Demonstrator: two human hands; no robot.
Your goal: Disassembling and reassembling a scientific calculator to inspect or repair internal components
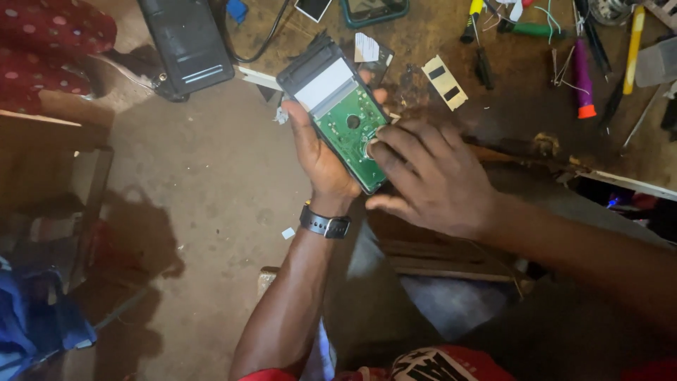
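Note:
My left hand (317, 152) holds an opened black device (337, 106) from below, its back cover off so a green circuit board (350, 127) and a white panel show. A dark watch (324, 224) sits on that wrist. My right hand (427, 176) rests over the lower right end of the device, fingertips touching the green board. The hands are above the front edge of a worn wooden workbench (508, 106).
On the bench lie screwdrivers (474, 17), a purple tool with an orange tip (582, 77), a yellow-handled tool (632, 49), a cream tag (444, 81) and loose wires. A black box (187, 42) with a cable sits at the upper left. Red spotted cloth (49, 42) is at the far left, above the dirt floor.

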